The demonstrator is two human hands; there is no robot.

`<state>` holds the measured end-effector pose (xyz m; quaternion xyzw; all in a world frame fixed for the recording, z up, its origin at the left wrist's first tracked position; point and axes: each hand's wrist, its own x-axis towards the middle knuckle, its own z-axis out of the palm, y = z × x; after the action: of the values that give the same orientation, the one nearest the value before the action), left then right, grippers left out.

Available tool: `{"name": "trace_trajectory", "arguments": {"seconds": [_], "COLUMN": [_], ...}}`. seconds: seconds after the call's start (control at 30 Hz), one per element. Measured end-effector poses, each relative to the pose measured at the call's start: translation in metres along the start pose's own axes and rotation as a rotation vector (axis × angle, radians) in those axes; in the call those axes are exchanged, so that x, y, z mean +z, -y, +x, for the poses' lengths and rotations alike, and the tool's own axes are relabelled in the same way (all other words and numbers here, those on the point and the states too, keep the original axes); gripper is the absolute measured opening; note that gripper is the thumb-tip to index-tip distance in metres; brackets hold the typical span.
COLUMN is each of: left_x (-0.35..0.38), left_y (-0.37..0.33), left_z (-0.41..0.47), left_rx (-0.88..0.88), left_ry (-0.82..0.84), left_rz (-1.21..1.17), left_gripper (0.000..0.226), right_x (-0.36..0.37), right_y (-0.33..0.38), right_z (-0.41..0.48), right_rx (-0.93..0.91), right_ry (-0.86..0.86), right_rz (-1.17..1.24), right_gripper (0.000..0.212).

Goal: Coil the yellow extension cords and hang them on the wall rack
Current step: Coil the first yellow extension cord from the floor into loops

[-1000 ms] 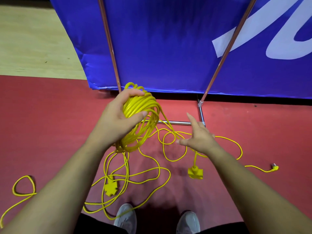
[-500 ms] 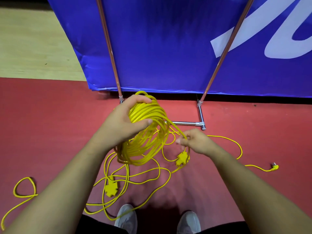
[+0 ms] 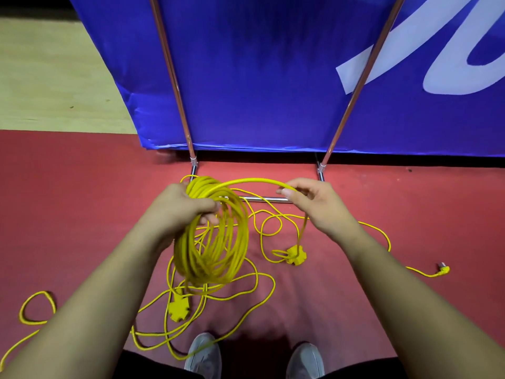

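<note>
Both hands are on one yellow cord. Left hand [image 3: 188, 209] is wrapped tight around the top of the coil [image 3: 213, 239], which hangs from the fist as a bundle of many loops, slightly fanned and not bound. Right hand [image 3: 314, 203], to the right of the coil, pinches the free strand [image 3: 254, 182] between thumb and fingers; that strand arches from the coil's top across to the pinch, then drops to a yellow socket block [image 3: 295, 254] that seems to dangle just above the red floor [image 3: 82, 214].

Nearest the shoes [image 3: 203, 354], below the coil, loose cord [image 3: 246, 305] lies in crossing loops with a second socket block [image 3: 178, 310] among them; more trails off to the coil's lower left. To the coil's far right a plug end [image 3: 444, 269] lies on the floor. Beyond the coil stand the metal frame [image 3: 262, 198] and blue banner [image 3: 259, 77]. No wall rack is in view.

Likely trouble: the floor loops cross one another, so pulling more slack could draw a knot or drag the lower socket block into the bundle. The swinging block may snag the hanging loops. An unbound coil could also spill if the left grip loosens. The cord looks thin, limp and bright yellow.
</note>
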<state>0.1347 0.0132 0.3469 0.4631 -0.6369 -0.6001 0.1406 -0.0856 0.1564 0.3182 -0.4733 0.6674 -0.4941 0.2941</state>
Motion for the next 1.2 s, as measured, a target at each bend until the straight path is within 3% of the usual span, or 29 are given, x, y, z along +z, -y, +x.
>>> {"name": "trace_trajectory", "arguments": {"seconds": [0.1,0.27,0.47,0.6,0.73,0.8,0.9,0.97,1.07,1.13,1.2], "left_x": [0.006,0.014,0.011,0.011,-0.006,-0.012,-0.01,-0.007,-0.004,0.0,0.007], "left_y": [-0.007,-0.011,-0.01,-0.018,-0.026,-0.025,-0.021,-0.017,-0.011,-0.008,-0.005], "left_z": [-0.003,-0.005,-0.006,-0.012,-0.012,-0.009,-0.003,0.001,0.001,-0.003,-0.008], "left_rx": [-0.183,-0.373,-0.286,-0.091,0.057,0.088,0.101,0.113,0.126,0.098,0.077], "left_ry": [0.071,0.369,0.617,0.586,0.456,0.415,0.387,0.321,0.264,0.246,0.273], "left_rz": [-0.297,-0.675,-0.78,-0.984,-1.119,-1.068,-0.967,-0.855,-0.623,-0.482,-0.374], "left_gripper": [0.005,0.011,0.046,0.039,0.022,0.028,0.04,0.043,0.019,0.006,0.021], "right_x": [0.003,0.005,0.011,0.016,0.015,0.017,0.025,0.028,0.022,0.021,0.023], "right_y": [-0.006,-0.018,-0.032,-0.078,-0.14,-0.148,-0.114,-0.087,-0.04,-0.002,0.036], "right_z": [0.0,0.002,0.004,0.0,-0.024,-0.028,-0.013,0.002,0.008,0.001,-0.006], "right_rx": [-0.001,0.074,0.101,0.178,0.552,0.622,0.606,0.505,0.379,0.375,0.329], "right_ry": [-0.048,-0.119,-0.064,0.105,0.268,0.167,-0.119,-0.158,0.229,0.58,0.78], "right_rz": [-0.087,-0.071,-0.07,-0.33,-0.4,-0.163,0.159,-0.063,-0.568,-0.567,-0.43], "right_gripper": [0.015,0.018,0.022,0.029,0.024,0.016,0.013,0.017,0.017,0.02,0.013]}}
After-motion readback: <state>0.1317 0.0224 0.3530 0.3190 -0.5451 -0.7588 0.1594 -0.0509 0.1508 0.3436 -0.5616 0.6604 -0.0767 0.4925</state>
